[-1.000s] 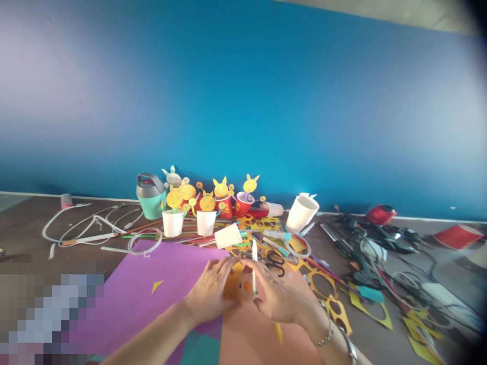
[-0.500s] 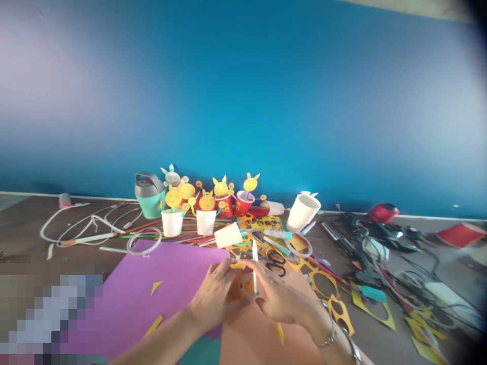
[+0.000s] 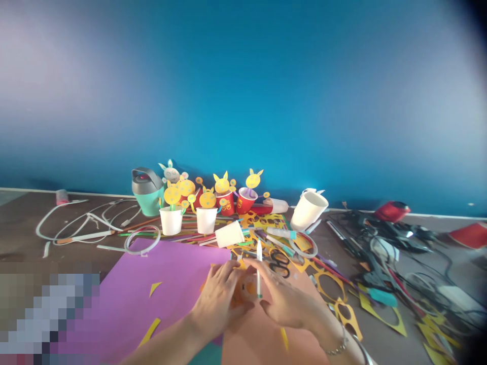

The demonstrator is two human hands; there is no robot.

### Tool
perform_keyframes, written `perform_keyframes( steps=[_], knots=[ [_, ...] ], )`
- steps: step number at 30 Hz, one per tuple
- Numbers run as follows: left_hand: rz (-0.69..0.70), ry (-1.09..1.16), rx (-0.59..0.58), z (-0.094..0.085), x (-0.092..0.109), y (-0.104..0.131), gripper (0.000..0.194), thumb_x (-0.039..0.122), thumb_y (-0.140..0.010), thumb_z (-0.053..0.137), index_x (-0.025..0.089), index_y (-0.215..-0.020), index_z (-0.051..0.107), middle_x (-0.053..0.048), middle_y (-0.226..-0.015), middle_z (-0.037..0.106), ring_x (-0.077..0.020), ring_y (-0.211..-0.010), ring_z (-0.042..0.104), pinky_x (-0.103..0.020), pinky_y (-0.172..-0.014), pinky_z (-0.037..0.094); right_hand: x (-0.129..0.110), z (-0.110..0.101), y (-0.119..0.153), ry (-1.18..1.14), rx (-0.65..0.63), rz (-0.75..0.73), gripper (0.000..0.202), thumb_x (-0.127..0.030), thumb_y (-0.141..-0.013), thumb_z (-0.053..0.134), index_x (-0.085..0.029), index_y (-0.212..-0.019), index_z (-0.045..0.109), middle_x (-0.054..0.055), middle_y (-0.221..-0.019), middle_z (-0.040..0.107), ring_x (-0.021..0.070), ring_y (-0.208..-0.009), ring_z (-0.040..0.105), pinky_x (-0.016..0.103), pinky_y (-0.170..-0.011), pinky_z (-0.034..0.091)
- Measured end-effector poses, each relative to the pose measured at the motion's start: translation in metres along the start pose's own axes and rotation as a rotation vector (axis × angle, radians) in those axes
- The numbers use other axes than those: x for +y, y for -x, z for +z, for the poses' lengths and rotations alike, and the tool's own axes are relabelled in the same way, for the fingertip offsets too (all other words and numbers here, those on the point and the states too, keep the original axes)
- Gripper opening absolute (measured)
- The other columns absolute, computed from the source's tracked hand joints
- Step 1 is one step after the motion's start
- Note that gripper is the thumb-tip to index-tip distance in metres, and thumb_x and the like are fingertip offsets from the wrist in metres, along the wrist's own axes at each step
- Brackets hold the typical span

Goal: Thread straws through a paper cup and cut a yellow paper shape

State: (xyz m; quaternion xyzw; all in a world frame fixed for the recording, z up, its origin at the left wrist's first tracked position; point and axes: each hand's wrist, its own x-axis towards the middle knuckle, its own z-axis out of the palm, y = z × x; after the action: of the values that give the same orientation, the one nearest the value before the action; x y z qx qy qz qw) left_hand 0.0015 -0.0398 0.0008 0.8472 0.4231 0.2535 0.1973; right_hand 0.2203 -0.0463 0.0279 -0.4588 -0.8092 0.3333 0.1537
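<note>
My left hand (image 3: 218,291) rests over the seam between the purple sheet (image 3: 160,274) and the orange sheet (image 3: 266,339), its fingers bent round the left side of a small orange paper piece (image 3: 247,288). Facing it, my right hand (image 3: 281,296) has a white pen (image 3: 259,268) between its fingers, held nearly upright with its dark green end down. The orange piece lies between the two hands, partly hidden by the left fingers. Yellow paper scraps (image 3: 150,329) lie on both sheets.
Behind the sheets stand cups with yellow paper faces (image 3: 207,220), a tipped white cup (image 3: 230,234), a larger white cup (image 3: 309,210) and a green-grey bottle (image 3: 147,197). Scissors (image 3: 279,263) and cut yellow paper (image 3: 346,317) lie right, beside cables and a glue gun (image 3: 375,276).
The view has shifted slightly. My right hand and the pen appear a little farther right; both hands stay around the orange piece.
</note>
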Motion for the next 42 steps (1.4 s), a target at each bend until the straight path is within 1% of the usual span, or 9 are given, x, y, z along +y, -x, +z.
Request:
perform_keyframes(
  steps=[4,14,19,23,26,28,33,36,42],
  knots=[
    [-0.045,-0.033,-0.02,0.001,0.001,0.002,0.064,0.02,-0.071,0.078,0.028,-0.131,0.055,-0.009,-0.13,0.057,-0.0304,-0.114,0.056,-0.048,-0.098,0.044,0.007,-0.004,0.001,-0.063,0.01,0.02,0.094,-0.001,-0.071,0.05,-0.03,-0.155,0.021,0.006,-0.156,0.04,0.0244,-0.141,0.042,0.044,-0.116,0.037],
    [-0.126,0.022,-0.016,-0.003,0.007,-0.002,0.048,0.014,-0.069,0.075,0.025,-0.115,0.065,-0.007,-0.125,0.061,-0.0291,-0.109,0.056,-0.047,-0.096,0.048,0.015,-0.008,0.001,-0.181,0.018,-0.009,0.094,0.002,-0.07,0.05,-0.034,-0.153,0.026,0.004,-0.147,0.053,0.022,-0.133,0.051,0.04,-0.112,0.042],
    [-0.173,0.057,-0.033,-0.001,0.006,-0.001,0.048,0.013,-0.067,0.077,0.028,-0.111,0.067,-0.006,-0.125,0.062,-0.03,-0.109,0.056,-0.046,-0.095,0.05,0.007,-0.013,-0.004,-0.329,0.011,0.013,0.081,0.0,-0.074,0.05,-0.033,-0.146,0.039,0.003,-0.144,0.055,0.0221,-0.133,0.051,0.041,-0.112,0.042],
    [-0.173,0.057,-0.033,0.002,0.003,-0.001,0.045,0.016,-0.067,0.078,0.028,-0.11,0.067,-0.006,-0.124,0.064,-0.0304,-0.109,0.057,-0.045,-0.093,0.051,0.007,-0.012,-0.006,-0.386,0.289,0.066,0.029,-0.024,-0.094,0.051,-0.029,-0.121,0.062,0.008,-0.119,0.069,0.0245,-0.112,0.065,0.035,-0.091,0.056],
    [-0.149,0.037,-0.031,0.001,0.003,-0.003,0.039,0.022,-0.072,0.077,0.027,-0.109,0.067,-0.007,-0.121,0.065,-0.0298,-0.106,0.059,-0.045,-0.091,0.051,0.01,-0.012,-0.003,-0.363,0.542,0.117,0.031,-0.039,-0.103,0.037,-0.026,-0.116,0.062,0.007,-0.092,0.072,0.0225,-0.089,0.068,0.034,-0.08,0.056],
    [-0.127,0.027,-0.028,-0.001,0.004,-0.004,0.036,0.026,-0.075,0.076,0.027,-0.109,0.067,-0.008,-0.118,0.066,-0.0291,-0.104,0.06,-0.045,-0.09,0.051,0.01,-0.016,-0.003,-0.328,0.593,0.109,0.035,-0.042,-0.104,0.034,-0.026,-0.119,0.061,0.005,-0.086,0.069,0.0211,-0.082,0.065,0.034,-0.078,0.054],
    [-0.088,0.0,-0.022,-0.005,0.006,-0.006,0.032,0.023,-0.074,0.074,0.024,-0.105,0.065,-0.007,-0.113,0.067,-0.0279,-0.101,0.061,-0.043,-0.088,0.049,-0.013,-0.026,-0.007,-0.287,0.578,0.009,0.026,-0.04,-0.1,0.045,-0.028,-0.099,0.067,0.005,-0.089,0.066,0.0231,-0.086,0.062,0.036,-0.079,0.051],
    [-0.064,0.006,-0.021,-0.007,0.007,-0.006,0.029,0.021,-0.076,0.071,0.024,-0.104,0.064,-0.007,-0.11,0.067,-0.0272,-0.1,0.061,-0.042,-0.087,0.048,-0.024,-0.025,-0.003,-0.251,0.51,0.02,0.017,-0.035,-0.094,0.051,-0.025,-0.088,0.063,0.003,-0.082,0.066,0.0209,-0.076,0.061,0.033,-0.068,0.048],
    [-0.022,0.056,0.007,-0.008,0.007,-0.004,0.025,0.024,-0.082,0.068,0.024,-0.106,0.061,-0.007,-0.113,0.065,-0.0245,-0.101,0.062,-0.039,-0.088,0.046,-0.017,-0.006,0.009,0.041,0.39,-0.095,0.01,-0.02,-0.084,0.051,-0.023,-0.076,0.054,-0.001,-0.069,0.058,0.0183,-0.069,0.052,0.034,-0.07,0.04]
  ],
)
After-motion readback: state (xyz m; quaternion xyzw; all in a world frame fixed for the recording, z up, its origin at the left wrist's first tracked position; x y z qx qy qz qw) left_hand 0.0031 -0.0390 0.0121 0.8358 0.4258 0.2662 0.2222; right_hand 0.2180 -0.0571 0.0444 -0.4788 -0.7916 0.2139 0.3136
